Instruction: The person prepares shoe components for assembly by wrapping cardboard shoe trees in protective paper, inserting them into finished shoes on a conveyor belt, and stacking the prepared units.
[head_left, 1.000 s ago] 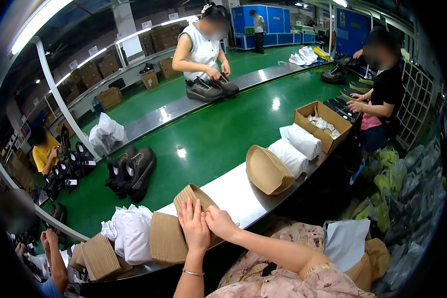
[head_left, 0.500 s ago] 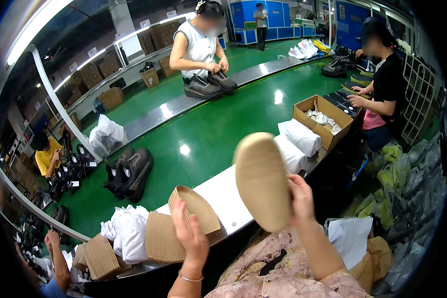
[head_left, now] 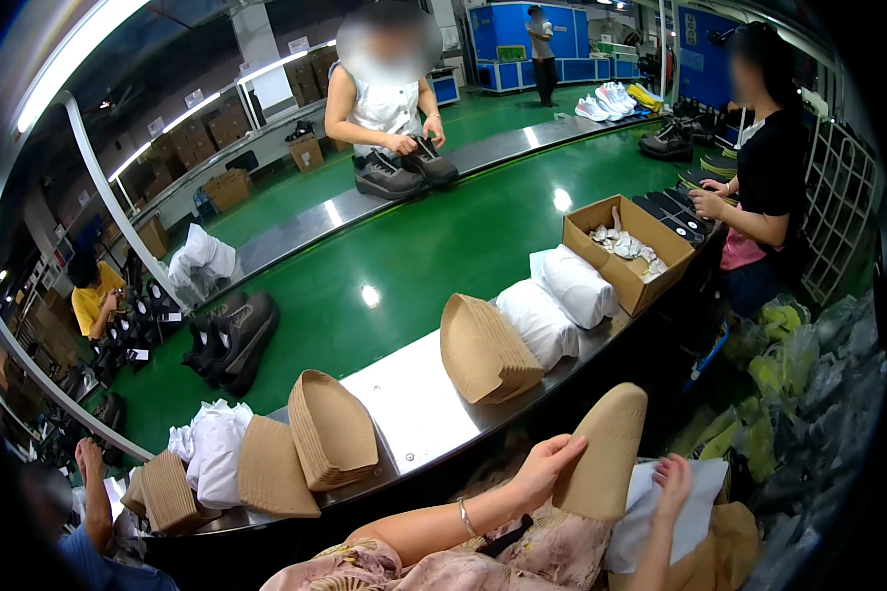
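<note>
My left hand (head_left: 550, 471) grips a tan moulded paper-pulp shoe insert (head_left: 609, 453) by its left edge, in front of my lap. The insert tilts upward, rounded end at the top. To its right, my right hand (head_left: 672, 485) is apart from it, fingers spread, over a sheet of white paper (head_left: 650, 522). Whether it touches the paper I cannot tell. Nested stacks of similar tan inserts stand on the metal ledge: one to the right (head_left: 485, 357), one at the middle (head_left: 330, 433), one lying beside it (head_left: 274, 473).
White wrapped bundles (head_left: 540, 325) and an open cardboard box (head_left: 629, 251) of crumpled white paper line the ledge. Dark shoes (head_left: 237, 345) sit on the green belt (head_left: 394, 266). Co-workers (head_left: 389, 108) handle shoes across from me and at the right. Bagged goods (head_left: 808, 384) are piled at my right.
The tan insert piece my right hand held up over the ledge is gone from there; a stack now stands on the ledge's right. My left hand has moved right from the stacks and holds an insert.
</note>
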A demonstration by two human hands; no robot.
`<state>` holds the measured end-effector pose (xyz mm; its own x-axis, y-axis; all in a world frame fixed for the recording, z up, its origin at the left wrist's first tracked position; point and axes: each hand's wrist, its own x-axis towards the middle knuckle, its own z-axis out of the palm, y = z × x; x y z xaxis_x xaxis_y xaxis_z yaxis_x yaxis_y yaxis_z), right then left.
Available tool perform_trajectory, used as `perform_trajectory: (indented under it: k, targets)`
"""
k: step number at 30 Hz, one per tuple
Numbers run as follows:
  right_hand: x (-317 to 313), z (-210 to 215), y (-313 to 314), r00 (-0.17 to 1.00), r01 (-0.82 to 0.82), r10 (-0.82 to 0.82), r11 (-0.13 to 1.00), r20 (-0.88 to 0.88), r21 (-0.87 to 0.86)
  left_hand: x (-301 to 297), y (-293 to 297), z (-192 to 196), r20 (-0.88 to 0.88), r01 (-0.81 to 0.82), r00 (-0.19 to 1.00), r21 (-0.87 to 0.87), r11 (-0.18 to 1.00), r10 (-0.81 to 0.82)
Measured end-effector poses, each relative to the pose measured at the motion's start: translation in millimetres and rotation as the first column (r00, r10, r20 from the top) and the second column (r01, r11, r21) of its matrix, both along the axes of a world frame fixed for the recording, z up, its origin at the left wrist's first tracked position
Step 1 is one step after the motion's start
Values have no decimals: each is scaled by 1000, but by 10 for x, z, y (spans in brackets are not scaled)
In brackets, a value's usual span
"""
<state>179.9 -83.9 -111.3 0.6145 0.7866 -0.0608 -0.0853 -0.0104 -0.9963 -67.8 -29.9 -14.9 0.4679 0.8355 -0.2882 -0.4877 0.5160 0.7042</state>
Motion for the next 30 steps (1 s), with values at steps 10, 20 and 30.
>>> perform_trajectory:
  k: [10, 20, 30]
  targets:
    - [1136, -3461, -631, 530, 429, 78, 835, 845, -346, -87, 59, -409, -185, -24, 983, -165, 986, -7]
    - [1070, -2636, -507, 665, 433, 262, 627, 699, -647, -215, 894, 1395, 100, -528, 843, 341, 778, 529]
    - [864, -2449, -384, 548, 493, 327, 617, 770, -614, 878, 1846, 1283, 157, -397, 916, 240, 886, 369]
